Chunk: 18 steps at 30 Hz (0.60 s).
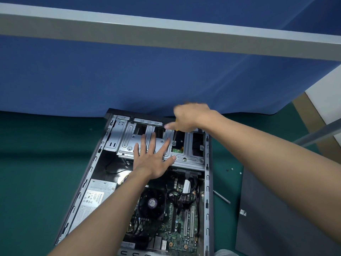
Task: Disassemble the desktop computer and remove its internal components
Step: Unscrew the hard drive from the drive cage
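Computer (207,182): lid off, lying on the green mat (36,182).
Left hand (153,159): flat on the metal drive cage (190,156), fingers spread.
Right hand (191,117): blurred; fingers seemingly curled round a screwdriver (175,133) at the cage.

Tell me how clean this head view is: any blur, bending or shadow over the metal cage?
Head view: the right hand and its screwdriver are motion-blurred; the left hand, flat on the metal cage, is sharp; the wide lens curves the blue partition along its lower edge; soft shadow lies inside the case near the cage.
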Motion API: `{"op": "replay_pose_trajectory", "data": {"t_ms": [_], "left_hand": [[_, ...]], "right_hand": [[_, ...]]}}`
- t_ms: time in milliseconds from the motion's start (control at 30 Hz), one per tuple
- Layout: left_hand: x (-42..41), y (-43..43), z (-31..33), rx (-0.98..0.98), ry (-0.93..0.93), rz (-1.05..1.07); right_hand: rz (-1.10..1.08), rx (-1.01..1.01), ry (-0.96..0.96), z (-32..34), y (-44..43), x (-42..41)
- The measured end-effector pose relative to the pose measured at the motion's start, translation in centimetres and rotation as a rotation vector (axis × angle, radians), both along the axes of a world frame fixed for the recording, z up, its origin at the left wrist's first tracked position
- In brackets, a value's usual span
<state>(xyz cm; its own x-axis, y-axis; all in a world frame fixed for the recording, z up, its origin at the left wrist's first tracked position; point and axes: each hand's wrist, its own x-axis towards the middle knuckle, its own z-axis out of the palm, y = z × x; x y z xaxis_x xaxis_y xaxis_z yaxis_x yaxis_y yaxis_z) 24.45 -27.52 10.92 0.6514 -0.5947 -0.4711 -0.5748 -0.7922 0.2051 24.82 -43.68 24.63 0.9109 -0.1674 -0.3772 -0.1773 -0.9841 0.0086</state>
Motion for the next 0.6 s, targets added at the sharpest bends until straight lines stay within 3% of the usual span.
{"op": "replay_pose_trajectory", "data": {"t_ms": [133, 300, 467, 600], "left_hand": [[-0.04, 0.0, 0.1, 0.001, -0.001, 0.003], [-0.03, -0.06, 0.14, 0.003, 0.002, 0.001], [-0.07, 0.02, 0.07, 0.001, -0.001, 0.002], [-0.05, -0.01, -0.01, 0.0, -0.006, 0.003]], "right_hand": [[0.009, -0.069, -0.106, 0.06, -0.12, -0.07], [-0.008, 0.015, 0.035, 0.47, -0.12, 0.02], [0.015, -0.024, -0.061, 0.05, -0.02, -0.21], [0.007, 0.024, 0.04, 0.46, -0.13, 0.0]]}}
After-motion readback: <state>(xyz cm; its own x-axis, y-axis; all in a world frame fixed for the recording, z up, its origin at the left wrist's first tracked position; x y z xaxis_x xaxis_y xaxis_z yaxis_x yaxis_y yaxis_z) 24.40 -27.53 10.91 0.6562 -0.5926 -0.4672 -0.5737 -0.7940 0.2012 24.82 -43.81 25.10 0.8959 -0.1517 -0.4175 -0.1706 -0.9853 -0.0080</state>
